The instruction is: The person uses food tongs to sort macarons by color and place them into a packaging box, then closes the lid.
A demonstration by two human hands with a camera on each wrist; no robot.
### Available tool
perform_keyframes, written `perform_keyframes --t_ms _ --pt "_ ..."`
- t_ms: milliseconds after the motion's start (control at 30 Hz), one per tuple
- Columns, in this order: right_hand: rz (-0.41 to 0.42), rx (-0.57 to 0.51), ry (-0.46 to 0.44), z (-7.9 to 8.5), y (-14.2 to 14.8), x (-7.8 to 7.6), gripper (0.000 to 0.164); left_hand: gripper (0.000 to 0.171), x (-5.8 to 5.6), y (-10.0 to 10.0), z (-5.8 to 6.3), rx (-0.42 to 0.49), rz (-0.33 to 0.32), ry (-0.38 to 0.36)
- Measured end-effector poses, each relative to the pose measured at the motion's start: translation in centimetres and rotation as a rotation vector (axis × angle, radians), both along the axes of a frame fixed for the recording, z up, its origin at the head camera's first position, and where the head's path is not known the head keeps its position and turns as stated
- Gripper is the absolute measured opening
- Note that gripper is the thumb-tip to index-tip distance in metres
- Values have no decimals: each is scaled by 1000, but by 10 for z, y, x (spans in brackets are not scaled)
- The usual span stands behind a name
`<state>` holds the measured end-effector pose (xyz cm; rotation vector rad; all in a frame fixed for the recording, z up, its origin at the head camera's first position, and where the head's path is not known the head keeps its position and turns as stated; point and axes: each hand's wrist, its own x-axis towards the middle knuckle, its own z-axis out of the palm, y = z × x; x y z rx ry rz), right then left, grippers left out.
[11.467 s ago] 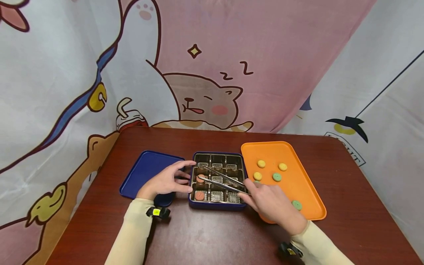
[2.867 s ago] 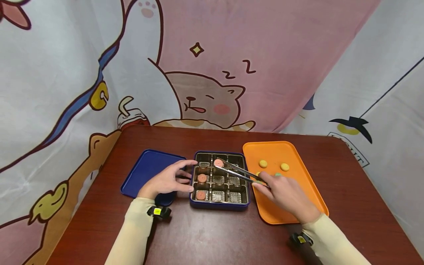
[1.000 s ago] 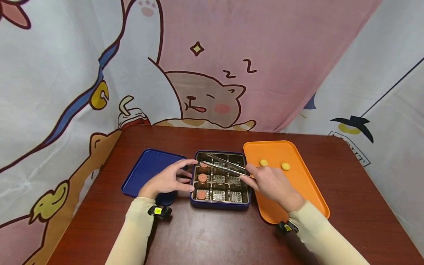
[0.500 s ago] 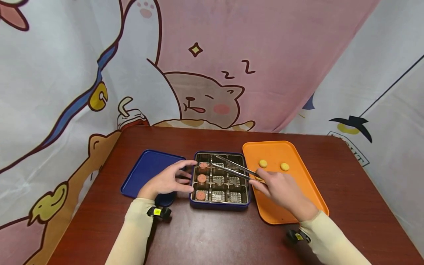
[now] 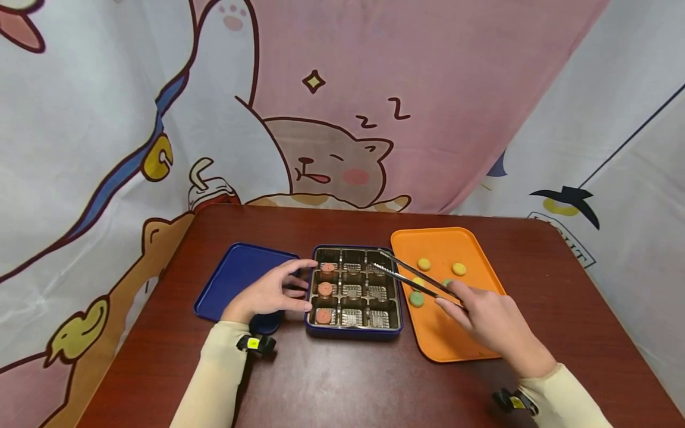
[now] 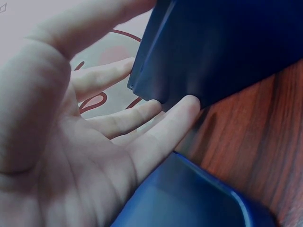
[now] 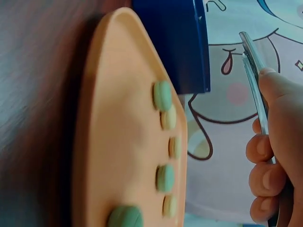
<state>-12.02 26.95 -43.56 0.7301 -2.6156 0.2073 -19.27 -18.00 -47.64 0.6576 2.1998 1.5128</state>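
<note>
My right hand (image 5: 495,321) grips metal tongs (image 5: 423,277); their tips are spread, with nothing between them, over the back right of a blue tin (image 5: 353,334). The tin has a divided insert. Pink macarons sit in its left column: back (image 5: 328,267), middle (image 5: 325,289) and front (image 5: 323,316). My left hand (image 5: 273,290) rests against the tin's left side, fingers extended; in the left wrist view its fingertips (image 6: 190,103) touch the tin wall (image 6: 227,47). In the right wrist view, the tongs (image 7: 254,75) rise above the tray.
An orange tray (image 5: 455,351) right of the tin carries yellow macarons (image 5: 458,269) and green macarons (image 5: 416,299), some partly hidden by the right hand and tongs. A blue lid (image 5: 235,279) lies left, partly under the left hand. A printed curtain (image 5: 455,89) hangs behind the table.
The tongs carried a pink macaron to the back left compartment and released it. My right hand has since drawn back rightward with the tongs. The left hand has stayed at the tin.
</note>
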Motion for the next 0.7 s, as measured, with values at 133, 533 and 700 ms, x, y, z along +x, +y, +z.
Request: perform_keyframes --t_ms 133,533,700 --pt "-56 12 -23 -5 14 9 32 90 0 0 -1 17 -2 -7" --pt "-143 1 -80 -18 44 34 29 91 -1 -1 -2 25 -6 -8" --pt "-165 2 -104 -22 51 42 29 90 -2 -2 -2 25 -10 -3"
